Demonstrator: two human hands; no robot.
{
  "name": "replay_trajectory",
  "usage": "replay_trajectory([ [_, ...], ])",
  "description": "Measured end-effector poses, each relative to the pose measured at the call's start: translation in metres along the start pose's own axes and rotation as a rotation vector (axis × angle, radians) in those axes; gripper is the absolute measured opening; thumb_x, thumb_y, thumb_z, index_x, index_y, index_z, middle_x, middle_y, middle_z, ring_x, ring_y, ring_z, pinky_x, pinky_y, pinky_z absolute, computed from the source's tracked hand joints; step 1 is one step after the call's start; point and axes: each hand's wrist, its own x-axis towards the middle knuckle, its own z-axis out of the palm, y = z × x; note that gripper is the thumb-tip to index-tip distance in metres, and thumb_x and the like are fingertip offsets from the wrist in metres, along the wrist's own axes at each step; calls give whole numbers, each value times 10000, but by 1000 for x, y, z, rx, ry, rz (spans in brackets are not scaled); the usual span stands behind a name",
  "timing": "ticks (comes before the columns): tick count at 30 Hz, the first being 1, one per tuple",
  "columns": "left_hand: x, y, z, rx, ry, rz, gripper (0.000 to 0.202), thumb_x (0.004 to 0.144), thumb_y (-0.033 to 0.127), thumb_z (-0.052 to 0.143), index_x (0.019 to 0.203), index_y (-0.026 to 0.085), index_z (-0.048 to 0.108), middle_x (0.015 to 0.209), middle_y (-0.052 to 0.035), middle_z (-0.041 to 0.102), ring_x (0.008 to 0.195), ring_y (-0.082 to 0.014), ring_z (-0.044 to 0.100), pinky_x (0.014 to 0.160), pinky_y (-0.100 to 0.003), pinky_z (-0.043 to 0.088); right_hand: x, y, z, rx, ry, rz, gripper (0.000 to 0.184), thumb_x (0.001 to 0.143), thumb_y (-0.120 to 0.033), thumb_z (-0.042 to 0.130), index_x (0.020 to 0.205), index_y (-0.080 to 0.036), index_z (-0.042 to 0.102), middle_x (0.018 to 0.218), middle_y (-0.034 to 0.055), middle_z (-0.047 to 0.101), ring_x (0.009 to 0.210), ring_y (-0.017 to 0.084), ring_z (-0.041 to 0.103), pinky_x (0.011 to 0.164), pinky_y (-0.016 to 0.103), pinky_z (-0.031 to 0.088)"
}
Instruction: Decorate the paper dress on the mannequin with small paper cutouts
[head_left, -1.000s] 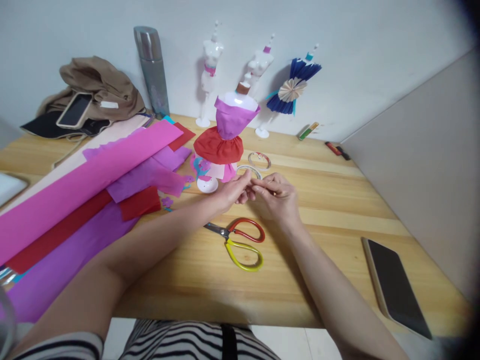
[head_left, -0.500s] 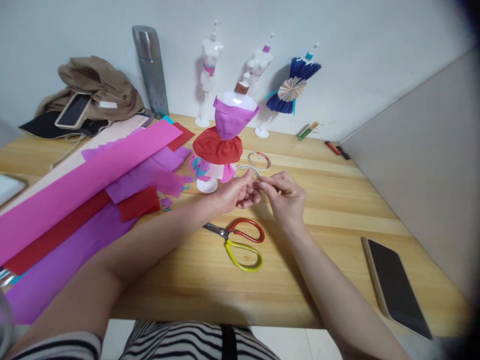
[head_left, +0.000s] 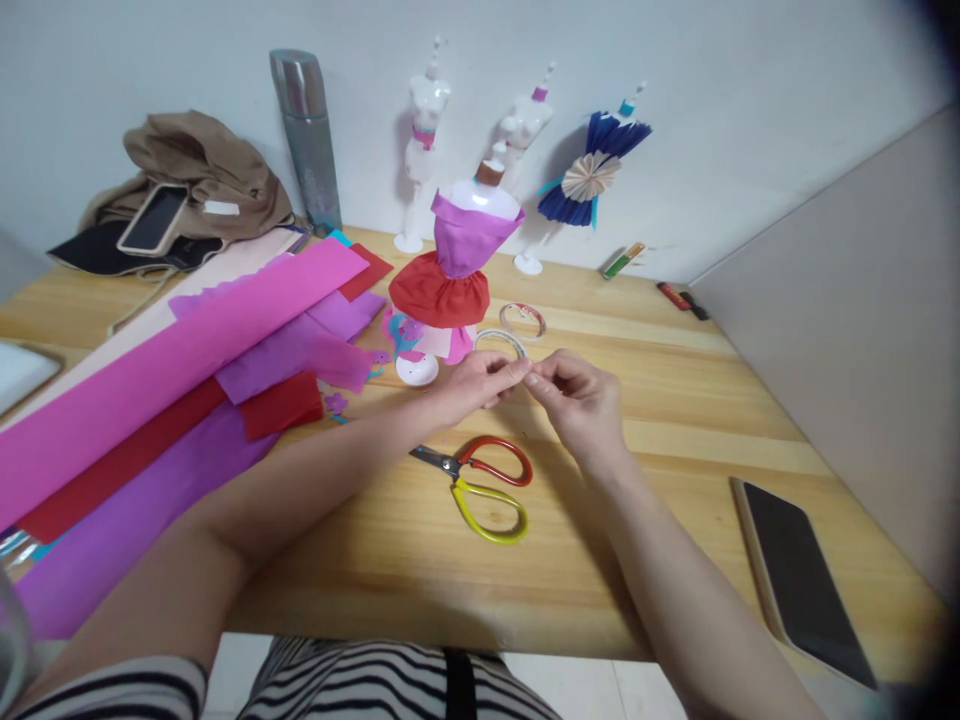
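Note:
My left hand [head_left: 486,382] and my right hand [head_left: 581,405] meet fingertip to fingertip above the table, both closed in a pinch. Whatever lies between the fingers is too small to make out. Just behind my left hand is a whitish tape roll [head_left: 501,336], and farther back lies a second roll with red on it [head_left: 524,318]. A small mannequin in a purple top [head_left: 474,238] and red skirt [head_left: 441,292] stands beyond my left hand. Below my hands, scissors [head_left: 450,467] with one red and one yellow handle lie on the wood.
Crepe paper strips [head_left: 202,370] in pink, purple and red cover the left side. Other mannequins, one in a blue dress [head_left: 592,175], line the wall beside a steel flask [head_left: 307,150]. A phone [head_left: 802,580] lies at right; a brown cloth bundle [head_left: 202,170] sits back left.
My left thumb has lowered from upright to point toward my right fingertips, and the left fingers have closed in. Both hands shifted slightly right in view; the whole scene shifted slightly too.

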Motion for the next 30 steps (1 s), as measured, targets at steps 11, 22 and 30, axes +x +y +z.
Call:
replay_trajectory([
  [11, -8, -6, 10, 477, 37, 187, 371, 988, 351, 474, 657, 185, 487, 604, 47, 416, 615, -111, 399, 609, -282, 270, 12, 22, -10, 73, 121, 168, 502, 881, -528, 610, 514, -267, 388, 491, -50, 323, 467, 134, 308, 463, 308, 310],
  [22, -14, -4, 10, 603, -115, 284, 387, 968, 326, 507, 628, 201, 370, 599, 51, 382, 617, -112, 357, 615, -280, 264, 28, 48, -35, 114, 157, 286, 319, 597, -463, 878, 764, -229, 739, 680, 41, 736, 550, 177, 635, 542, 345, 557],
  [30, -12, 6, 8, 592, -80, 270, 389, 968, 307, 498, 615, 204, 370, 586, 44, 366, 608, -116, 359, 598, -277, 257, 32, 53, -46, 90, 163, 342, 333, 685, -491, 851, 602, -242, 646, 573, 55, 697, 431, 158, 576, 394, 302, 475],
])
